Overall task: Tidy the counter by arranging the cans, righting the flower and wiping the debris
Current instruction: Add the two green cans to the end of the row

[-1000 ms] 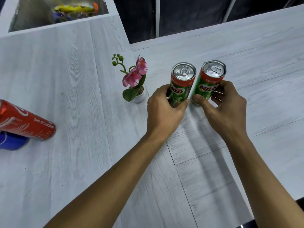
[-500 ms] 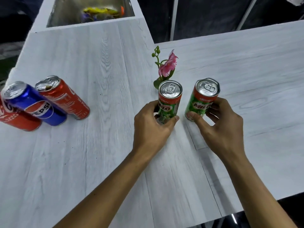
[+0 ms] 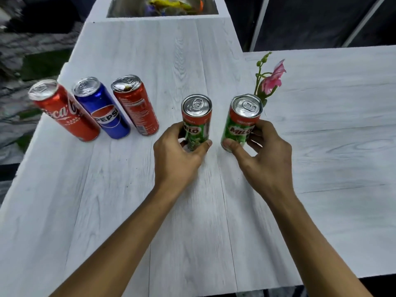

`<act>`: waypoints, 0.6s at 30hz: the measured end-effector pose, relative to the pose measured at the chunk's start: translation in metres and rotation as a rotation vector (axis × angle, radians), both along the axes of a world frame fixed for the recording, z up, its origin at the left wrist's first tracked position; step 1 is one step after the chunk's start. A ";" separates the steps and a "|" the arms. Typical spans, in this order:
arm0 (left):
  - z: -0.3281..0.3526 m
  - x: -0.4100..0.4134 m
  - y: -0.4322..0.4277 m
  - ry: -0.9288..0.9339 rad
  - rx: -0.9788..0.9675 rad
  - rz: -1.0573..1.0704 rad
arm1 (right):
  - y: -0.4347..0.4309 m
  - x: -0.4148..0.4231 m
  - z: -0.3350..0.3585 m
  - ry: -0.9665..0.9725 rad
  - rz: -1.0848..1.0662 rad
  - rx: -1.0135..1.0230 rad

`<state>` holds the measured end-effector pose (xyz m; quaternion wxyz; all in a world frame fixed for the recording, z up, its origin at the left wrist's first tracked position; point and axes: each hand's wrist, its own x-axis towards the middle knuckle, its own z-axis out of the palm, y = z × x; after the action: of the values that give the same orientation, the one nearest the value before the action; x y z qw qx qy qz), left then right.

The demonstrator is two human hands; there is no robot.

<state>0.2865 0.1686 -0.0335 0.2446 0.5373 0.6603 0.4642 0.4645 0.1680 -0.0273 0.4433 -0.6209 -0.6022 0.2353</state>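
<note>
Count: cans 5, flower 1, hands 2.

Milo cans, 2, both standing. The left hand (image 3: pixel 177 155) curls round the lower half of the left Milo can (image 3: pixel 196 116), thumb on the near side and fingers behind. The right hand (image 3: pixel 263 155) grips the right Milo can (image 3: pixel 242 121) the same way, thumb low near its base. A strip of bare tabletop (image 3: pixel 192 221) lies between the two cans, and the hands do not touch.

Other cans, 3, standing in a row left of the left hand. The red can (image 3: pixel 137 108) is nearest, then the Pepsi can (image 3: pixel 102 112), and the Coke can (image 3: pixel 64 112) is farthest. They stand close together; cannot tell if they touch.

Flower (image 3: pixel 271 80), 1: pink, with green buds, just beyond the right hand and behind the right Milo can. Its stem is upright; its base is hidden by the can.

Surface: white wood-grain tabletop, L-shaped, running away from the hands and off to the right. At the far end is a steel basin (image 3: pixel 132 11) holding yellow and orange things, blurred. The room beyond is dark, with pale bars beyond the right hand.
</note>
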 end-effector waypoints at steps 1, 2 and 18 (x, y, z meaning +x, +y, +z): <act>0.001 -0.005 0.002 0.005 0.001 0.018 | 0.003 -0.007 0.000 0.002 0.009 0.000; 0.001 -0.010 0.004 0.010 0.002 0.034 | 0.006 -0.014 0.001 0.005 0.016 0.001; 0.001 -0.019 0.040 0.034 0.012 0.179 | 0.049 -0.067 0.000 0.045 -0.052 0.039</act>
<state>0.2679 0.2086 -0.0329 0.1876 0.4853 0.7071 0.4788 0.3970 0.2172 -0.0274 0.4748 -0.6222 -0.5800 0.2257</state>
